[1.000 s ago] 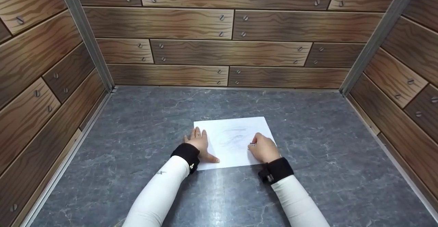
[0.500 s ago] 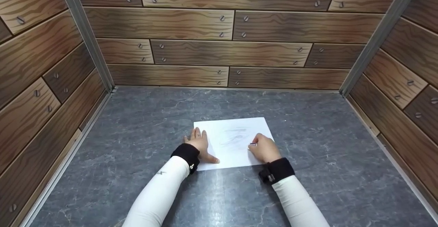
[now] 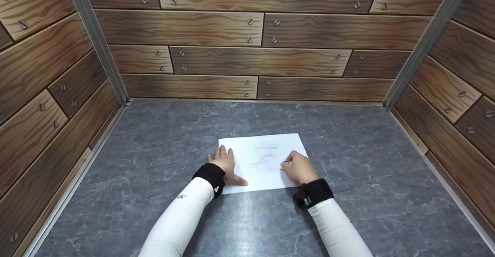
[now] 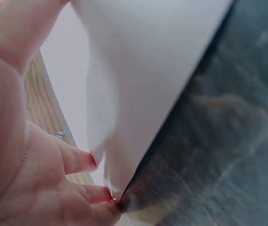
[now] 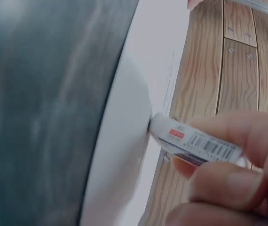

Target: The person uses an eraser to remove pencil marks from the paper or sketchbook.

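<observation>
A white sheet of paper point(image 3: 263, 179) lies on the grey floor, with faint grey scribbles point(image 3: 266, 157) across its middle. My left hand point(image 3: 225, 167) rests flat on the sheet's left edge, thumb and fingers spread. In the right wrist view, a white eraser point(image 5: 195, 143) in a printed sleeve with a barcode is pinched between the thumb and fingers of my right hand point(image 3: 300, 168). Its end touches the paper, right of the scribbles. From the head view the eraser is mostly covered by that hand.
Wood-patterned panels point(image 3: 216, 60) with printed screws stand at the back and on both sides. Metal posts point(image 3: 101, 44) mark the back corners. The marbled grey surface point(image 3: 154, 141) surrounds the sheet.
The eraser shifts very slightly in the right hand's place on the paper; the left hand stays put. The whole head view has drifted a little.
</observation>
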Tool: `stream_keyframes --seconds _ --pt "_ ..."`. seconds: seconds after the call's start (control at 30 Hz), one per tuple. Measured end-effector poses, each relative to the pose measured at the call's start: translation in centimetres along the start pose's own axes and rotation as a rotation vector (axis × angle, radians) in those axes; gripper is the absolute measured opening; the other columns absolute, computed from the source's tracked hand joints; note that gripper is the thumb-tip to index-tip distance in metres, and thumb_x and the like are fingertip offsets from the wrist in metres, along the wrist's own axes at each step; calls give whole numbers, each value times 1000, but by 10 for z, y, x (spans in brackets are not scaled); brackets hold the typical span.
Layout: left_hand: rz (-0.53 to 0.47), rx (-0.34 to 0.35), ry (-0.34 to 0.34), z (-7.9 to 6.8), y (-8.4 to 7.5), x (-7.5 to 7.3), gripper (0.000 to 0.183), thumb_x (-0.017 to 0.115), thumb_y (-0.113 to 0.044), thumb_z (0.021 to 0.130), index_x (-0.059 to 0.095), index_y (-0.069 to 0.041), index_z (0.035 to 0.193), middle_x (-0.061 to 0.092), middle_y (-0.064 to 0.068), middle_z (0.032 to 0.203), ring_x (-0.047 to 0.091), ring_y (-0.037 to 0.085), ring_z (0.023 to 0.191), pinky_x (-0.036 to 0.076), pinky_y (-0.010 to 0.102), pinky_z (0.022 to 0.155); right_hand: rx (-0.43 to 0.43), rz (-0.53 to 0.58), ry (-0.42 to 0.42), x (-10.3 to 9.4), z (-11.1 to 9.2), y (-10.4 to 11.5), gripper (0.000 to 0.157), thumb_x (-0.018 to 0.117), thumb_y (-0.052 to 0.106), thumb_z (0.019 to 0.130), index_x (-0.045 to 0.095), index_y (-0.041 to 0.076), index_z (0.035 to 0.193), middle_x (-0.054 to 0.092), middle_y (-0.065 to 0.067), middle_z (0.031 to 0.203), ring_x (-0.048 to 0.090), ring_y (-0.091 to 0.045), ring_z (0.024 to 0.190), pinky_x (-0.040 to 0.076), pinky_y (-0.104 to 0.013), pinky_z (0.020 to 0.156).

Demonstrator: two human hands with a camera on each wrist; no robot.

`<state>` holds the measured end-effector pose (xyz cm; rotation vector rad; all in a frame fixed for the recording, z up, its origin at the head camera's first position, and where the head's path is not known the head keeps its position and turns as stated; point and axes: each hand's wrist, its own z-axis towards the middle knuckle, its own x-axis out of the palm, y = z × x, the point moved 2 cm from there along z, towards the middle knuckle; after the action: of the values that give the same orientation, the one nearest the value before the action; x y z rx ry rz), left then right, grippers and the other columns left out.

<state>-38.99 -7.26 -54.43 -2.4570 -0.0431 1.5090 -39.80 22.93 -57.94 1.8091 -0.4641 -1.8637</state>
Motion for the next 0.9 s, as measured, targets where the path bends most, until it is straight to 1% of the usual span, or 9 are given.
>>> stream_keyframes --seconds 0.1,0.17,0.3,0.37,0.43,0.6,0.67,0.8,0.9 --pt "-6 -4 2 1 1 0 149 86 -82 92 6 -2 189 -7 30 196 -6 45 187 12 74 149 -47 45 82 5 2 3 19 79 29 105 76 10 104 70 -6 91 63 -20 83 52 -36 79" --pt "-6 -6 6 1 1 0 149 86 -82 93 5 -2 189 -8 30 196 -6 45 187 11 73 149 -44 50 94 5 2 2 19 80 28 105 77 10 103 70 -6 91 63 -20 83 52 -36 79" --pt "1 -8 1 0 0 -1 148 85 -82 93 5 -3 189 -7 30 196 -5 45 187 12 73 149 39 -5 -5 -4 2 -5 15 79 22 103 74 8 101 78 -13 96 69 -26 85 56 -41 81" --pt "2 -8 -1 -1 0 0 147 85 -82 94 6 -3 189 -6 30 196 -5 45 187 12 73 149 61 -24 -38 -6 1 -8 15 78 21 103 74 7 101 80 -15 98 70 -28 86 58 -43 82" --pt "-2 -7 -5 -2 0 0 147 85 -82 94 6 -2 189 -6 31 196 -5 45 187 12 73 149 45 -13 -20 -6 1 -8 17 78 23 105 74 7 103 78 -13 97 69 -27 86 57 -42 81" --pt "-4 2 -12 -5 -1 0 148 85 -82 94 5 -2 189 -7 32 196 -6 46 187 12 75 148 -21 52 78 -1 2 -6 21 79 29 107 77 8 104 70 -6 90 62 -21 82 51 -36 79" --pt "-6 5 -11 -5 -1 1 148 85 -82 94 5 -2 189 -7 32 196 -6 46 187 11 75 148 -6 47 61 -2 2 -7 19 80 26 105 76 8 102 71 -7 90 63 -22 82 52 -36 78" --pt "-13 5 -10 -3 0 1 147 86 -81 94 5 -2 189 -7 31 196 -6 45 187 11 75 149 51 1 -19 -5 2 -12 16 79 21 102 73 7 99 77 -13 95 68 -26 84 55 -40 79" --pt "-16 3 -12 -2 1 2 148 86 -80 94 5 -2 189 -8 31 196 -7 45 187 11 75 149 36 9 -23 -4 3 -12 18 79 23 104 74 7 101 76 -12 96 67 -26 85 54 -40 80"
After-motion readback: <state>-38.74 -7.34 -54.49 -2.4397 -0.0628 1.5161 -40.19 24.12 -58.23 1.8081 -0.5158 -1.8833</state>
